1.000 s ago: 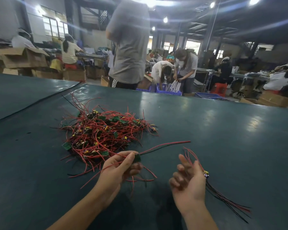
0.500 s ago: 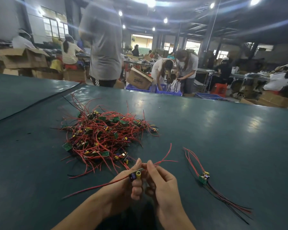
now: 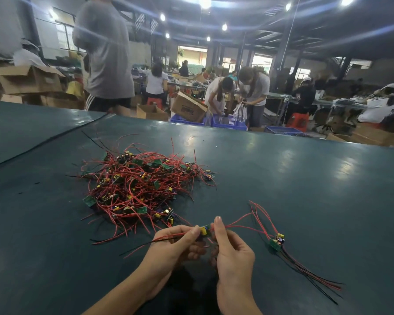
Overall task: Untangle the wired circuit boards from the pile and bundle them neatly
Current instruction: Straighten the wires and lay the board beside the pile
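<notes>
Right at the bottom centre, a small board [image 3: 204, 230] with a yellow part on it is held just above the tabletop [image 3: 305, 189], between both hands. The left hand [image 3: 175, 244] has its grip clamped on the board's left end, thumb on top, and a red and a black lead [image 3: 150, 242] trail out leftward past its fingers. The right hand [image 3: 231, 253] has its grip pinched on the board's right end, where red wires [image 3: 238, 220] leave it and arc away to the right. The fingers under the board are hidden, so its underside cannot be seen.

Just right of the hands lies a second board [image 3: 276, 241], green with a yellow part, red loops above it and red and black wires fanning down to the right (one board or several stacked, I cannot tell). The held board's red wires cross its loops; whether they are caught together is unclear.

Beyond the left hand sits the pile [image 3: 141, 185], a tangle of red wire dotted with green boards, too knotted to count.

Past the tabletop's far edge are cardboard boxes [image 3: 188, 106], blue crates [image 3: 230, 122] and blurred workers; a person in grey [image 3: 107, 53] is cut off at the top.
</notes>
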A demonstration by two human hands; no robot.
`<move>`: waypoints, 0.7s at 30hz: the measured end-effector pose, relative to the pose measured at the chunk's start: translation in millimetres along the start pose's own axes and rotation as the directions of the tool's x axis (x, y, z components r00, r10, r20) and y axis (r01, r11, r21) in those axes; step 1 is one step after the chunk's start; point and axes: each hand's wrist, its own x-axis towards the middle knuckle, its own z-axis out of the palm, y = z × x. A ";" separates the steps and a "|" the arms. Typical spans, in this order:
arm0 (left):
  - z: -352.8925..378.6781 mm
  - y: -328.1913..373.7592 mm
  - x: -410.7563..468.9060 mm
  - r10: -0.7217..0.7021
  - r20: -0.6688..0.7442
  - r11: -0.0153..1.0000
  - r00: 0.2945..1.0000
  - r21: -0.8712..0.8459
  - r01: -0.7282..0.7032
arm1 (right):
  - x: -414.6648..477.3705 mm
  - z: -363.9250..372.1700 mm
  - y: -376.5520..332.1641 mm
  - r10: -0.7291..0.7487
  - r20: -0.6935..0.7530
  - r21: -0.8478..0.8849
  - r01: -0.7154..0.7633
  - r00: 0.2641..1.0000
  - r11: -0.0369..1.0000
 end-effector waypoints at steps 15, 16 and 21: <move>-7.7 3.3 5.6 0.154 -0.053 0.975 0.987 0.169 -0.143 | 26.3 -16.6 -27.2 0.150 -0.177 0.193 -0.115 0.973 0.974; -7.6 4.0 5.8 0.161 -0.043 0.973 0.986 0.173 -0.151 | 29.5 -21.0 -31.0 0.151 -0.179 0.215 -0.111 0.972 0.970; -8.0 4.5 6.0 0.179 -0.045 0.975 0.983 0.144 -0.171 | 30.0 -27.7 -34.8 0.095 -0.193 0.210 -0.053 0.977 0.976</move>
